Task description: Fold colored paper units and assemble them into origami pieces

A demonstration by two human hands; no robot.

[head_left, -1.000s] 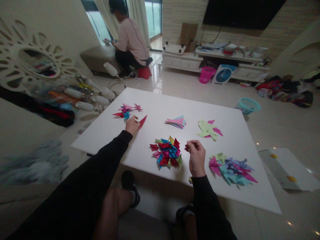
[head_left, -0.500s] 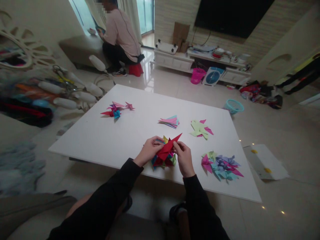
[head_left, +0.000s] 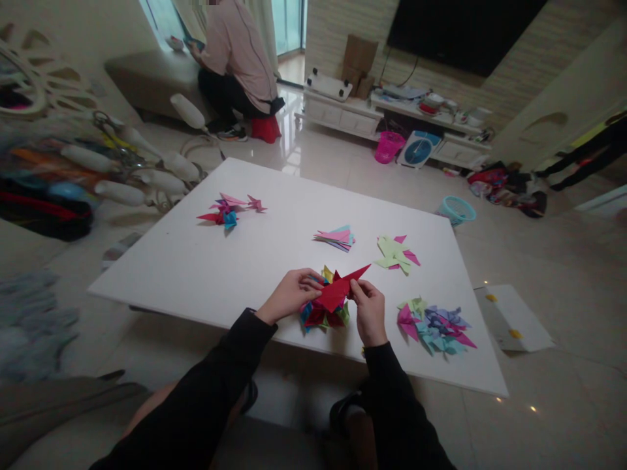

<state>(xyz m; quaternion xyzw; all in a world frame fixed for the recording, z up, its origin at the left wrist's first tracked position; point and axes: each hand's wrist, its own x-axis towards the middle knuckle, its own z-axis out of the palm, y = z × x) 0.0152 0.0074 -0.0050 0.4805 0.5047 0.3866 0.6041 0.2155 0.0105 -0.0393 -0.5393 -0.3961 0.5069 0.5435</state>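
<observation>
Both hands hold a folded piece of red origami paper [head_left: 336, 293], pointed at its upper right end. My left hand [head_left: 292, 294] pinches its left side between thumb and fingers. On the right side, my right hand [head_left: 368, 309] grips it near the narrow part with thumb and forefinger. Just below lies a heap of multicoloured folded paper [head_left: 327, 318], partly hidden by the red piece. A fanned stack of narrow folded papers [head_left: 336, 238] lies beyond my hands. To its right is a pile of pale green and magenta folded papers [head_left: 396, 253].
The white table [head_left: 274, 189] also bears a mixed pile of folded papers [head_left: 435, 326] at right and several paper pieces [head_left: 228, 210] at far left. A person [head_left: 240, 59] sits on a red stool beyond. A blue basket [head_left: 456, 210] stands past the table's right edge.
Both hands have shifted slightly right with the red paper, whose point now reaches further right and lies a little flatter. The whole view has shifted a little.
</observation>
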